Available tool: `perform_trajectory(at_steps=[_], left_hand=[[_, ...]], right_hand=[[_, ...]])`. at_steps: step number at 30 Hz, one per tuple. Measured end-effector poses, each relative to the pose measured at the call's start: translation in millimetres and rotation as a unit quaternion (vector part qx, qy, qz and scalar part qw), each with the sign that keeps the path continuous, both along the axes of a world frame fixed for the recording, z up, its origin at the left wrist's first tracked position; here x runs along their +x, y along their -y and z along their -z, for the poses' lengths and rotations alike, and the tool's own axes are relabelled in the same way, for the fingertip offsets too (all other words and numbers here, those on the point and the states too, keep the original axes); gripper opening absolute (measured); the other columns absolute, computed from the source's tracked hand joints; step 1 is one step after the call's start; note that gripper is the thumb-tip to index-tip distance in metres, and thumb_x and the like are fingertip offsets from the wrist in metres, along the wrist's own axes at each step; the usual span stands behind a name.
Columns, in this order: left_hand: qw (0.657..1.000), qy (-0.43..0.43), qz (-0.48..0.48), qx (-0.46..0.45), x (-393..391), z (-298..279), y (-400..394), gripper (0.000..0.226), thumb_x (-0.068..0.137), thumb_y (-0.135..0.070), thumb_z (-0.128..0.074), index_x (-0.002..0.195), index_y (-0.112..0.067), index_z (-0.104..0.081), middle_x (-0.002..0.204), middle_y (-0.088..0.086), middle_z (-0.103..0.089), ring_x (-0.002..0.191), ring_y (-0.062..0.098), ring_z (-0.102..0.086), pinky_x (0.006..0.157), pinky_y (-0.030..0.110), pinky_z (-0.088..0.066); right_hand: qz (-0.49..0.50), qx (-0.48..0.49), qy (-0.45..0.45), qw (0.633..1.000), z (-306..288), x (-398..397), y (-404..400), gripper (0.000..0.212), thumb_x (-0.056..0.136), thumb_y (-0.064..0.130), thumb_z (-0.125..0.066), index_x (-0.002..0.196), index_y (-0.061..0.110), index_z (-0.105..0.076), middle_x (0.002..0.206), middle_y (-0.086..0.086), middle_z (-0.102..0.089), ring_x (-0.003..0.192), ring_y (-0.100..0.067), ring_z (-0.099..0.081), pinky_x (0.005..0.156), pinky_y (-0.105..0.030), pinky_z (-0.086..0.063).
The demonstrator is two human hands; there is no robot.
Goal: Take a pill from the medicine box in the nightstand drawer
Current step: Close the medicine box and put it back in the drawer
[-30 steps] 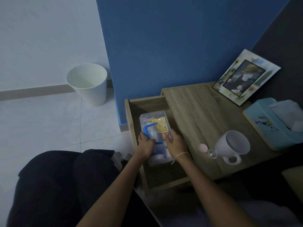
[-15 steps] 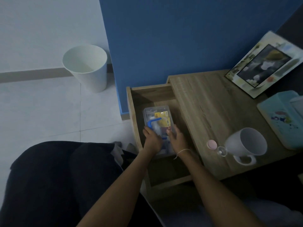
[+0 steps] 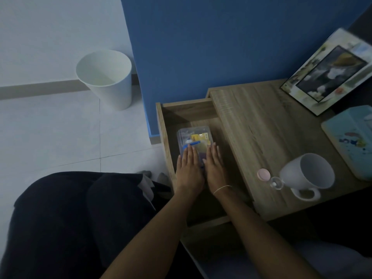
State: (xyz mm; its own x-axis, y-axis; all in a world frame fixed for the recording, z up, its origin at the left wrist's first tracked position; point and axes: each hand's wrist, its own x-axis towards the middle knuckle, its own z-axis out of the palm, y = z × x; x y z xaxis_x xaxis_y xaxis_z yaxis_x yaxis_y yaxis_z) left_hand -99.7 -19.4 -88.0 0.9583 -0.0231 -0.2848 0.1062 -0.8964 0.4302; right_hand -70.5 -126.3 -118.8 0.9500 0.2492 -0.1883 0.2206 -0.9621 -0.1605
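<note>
A clear plastic medicine box (image 3: pixel 194 137) with a blue handle and a yellow packet inside lies in the open wooden nightstand drawer (image 3: pixel 163 133). My left hand (image 3: pixel 189 168) rests flat on the near left part of the box lid, fingers straight. My right hand (image 3: pixel 215 165) lies flat beside it on the near right part, a thin band on its wrist. Both palms press down and cover the box's near half. Neither hand grips anything. On the nightstand top (image 3: pixel 259 125) a small pink cap (image 3: pixel 263 174) lies next to a small clear vial (image 3: pixel 276 183).
A white mug (image 3: pixel 308 174) stands on the top by the vial. A picture frame (image 3: pixel 330 73) and a light blue tissue box (image 3: pixel 352 139) sit at the right. A white waste bin (image 3: pixel 106 77) stands on the tiled floor by the blue wall. My dark-clothed lap fills the lower left.
Both hands went from curled around the box's near end to lying flat on its lid. The box has sunk deeper into the drawer, and the view has shifted slightly.
</note>
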Motion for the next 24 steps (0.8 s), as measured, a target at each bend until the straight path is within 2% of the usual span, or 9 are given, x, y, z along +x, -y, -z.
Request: perform_trajectory(at_steps=[4, 8, 10, 12, 15, 17, 22, 24], left_hand=[[1.000, -0.002, 0.007, 0.026, -3, -2, 1, 0.073, 0.099, -0.042, -0.032, 0.150, -0.011, 0.009, 0.161, 0.010, 0.012, 0.148, 0.022, 0.013, 0.119, 0.040, 0.007], [0.999, -0.006, 0.002, 0.038, -4, -1, -1, 0.075, 0.099, -0.043, -0.033, 0.150, -0.011, 0.010, 0.161, 0.010, 0.013, 0.148, 0.022, 0.014, 0.119, 0.038, 0.009], [0.999, 0.003, 0.006, 0.032, -4, -3, -3, 0.080, 0.096, -0.047, -0.035, 0.150, -0.010, 0.012, 0.160, 0.010, 0.016, 0.147, 0.022, 0.016, 0.119, 0.038, 0.009], [0.998, 0.053, -0.006, 0.024, 1, -7, -5, 0.080, 0.095, -0.048, -0.032, 0.150, -0.010, 0.012, 0.158, 0.009, 0.021, 0.146, 0.021, 0.018, 0.119, 0.038, 0.010], [0.985, 0.140, -0.098, 0.001, 11, -15, -11, 0.062, 0.098, -0.035, -0.013, 0.150, -0.010, 0.009, 0.160, 0.010, 0.014, 0.146, 0.020, 0.017, 0.120, 0.038, 0.007], [0.975, 0.157, -0.157, -0.021, 15, -16, -18, 0.058, 0.102, -0.030, -0.018, 0.150, -0.008, 0.006, 0.160, 0.012, 0.011, 0.147, 0.022, 0.014, 0.121, 0.037, 0.004], [0.954, 0.123, -0.259, -0.089, 19, -12, -26, 0.066, 0.101, -0.031, -0.029, 0.150, -0.003, 0.006, 0.161, 0.017, 0.010, 0.149, 0.029, 0.008, 0.123, 0.041, -0.003], [0.941, 0.110, -0.290, -0.135, 23, -12, -25, 0.069, 0.101, -0.031, -0.033, 0.150, -0.003, 0.007, 0.160, 0.017, 0.011, 0.149, 0.028, 0.007, 0.122, 0.038, -0.002]], right_hand=[[0.007, -0.002, -0.005, 1.000, 4, 0, -1, 0.060, 0.102, 0.028, -0.025, 0.148, 0.008, 0.007, 0.159, -0.012, 0.011, 0.145, -0.022, 0.015, 0.121, -0.040, 0.002], [0.001, -0.006, -0.030, 1.000, 0, 0, -3, 0.058, 0.102, 0.028, -0.023, 0.148, 0.008, 0.007, 0.160, -0.012, 0.010, 0.146, -0.023, 0.014, 0.120, -0.039, 0.005], [-0.002, 0.016, -0.045, 0.999, -11, 4, -4, 0.056, 0.102, 0.028, -0.022, 0.149, 0.009, 0.002, 0.160, -0.011, 0.005, 0.146, -0.022, 0.011, 0.118, -0.038, 0.006], [-0.027, 0.049, 0.000, 0.998, -28, 14, -2, 0.054, 0.100, 0.029, -0.018, 0.149, 0.009, -0.007, 0.160, -0.011, -0.006, 0.147, -0.021, 0.003, 0.117, -0.037, 0.004], [-0.034, 0.098, 0.120, 0.987, -58, 45, 10, 0.052, 0.100, 0.027, -0.018, 0.147, 0.006, -0.017, 0.157, -0.013, -0.017, 0.144, -0.018, -0.003, 0.116, -0.036, 0.002], [-0.006, 0.101, 0.147, 0.984, -72, 69, 25, 0.053, 0.100, 0.029, -0.019, 0.148, 0.005, -0.018, 0.158, -0.013, -0.017, 0.145, -0.018, -0.002, 0.117, -0.037, 0.002], [0.032, -0.012, 0.075, 0.997, -68, 101, 68, 0.059, 0.100, 0.039, -0.019, 0.151, 0.010, -0.009, 0.161, -0.008, -0.006, 0.148, -0.023, 0.000, 0.120, -0.044, 0.001], [0.031, -0.021, 0.061, 0.997, -58, 102, 74, 0.060, 0.099, 0.043, -0.014, 0.151, 0.013, -0.007, 0.161, -0.006, -0.006, 0.148, -0.022, 0.001, 0.120, -0.046, 0.001]])
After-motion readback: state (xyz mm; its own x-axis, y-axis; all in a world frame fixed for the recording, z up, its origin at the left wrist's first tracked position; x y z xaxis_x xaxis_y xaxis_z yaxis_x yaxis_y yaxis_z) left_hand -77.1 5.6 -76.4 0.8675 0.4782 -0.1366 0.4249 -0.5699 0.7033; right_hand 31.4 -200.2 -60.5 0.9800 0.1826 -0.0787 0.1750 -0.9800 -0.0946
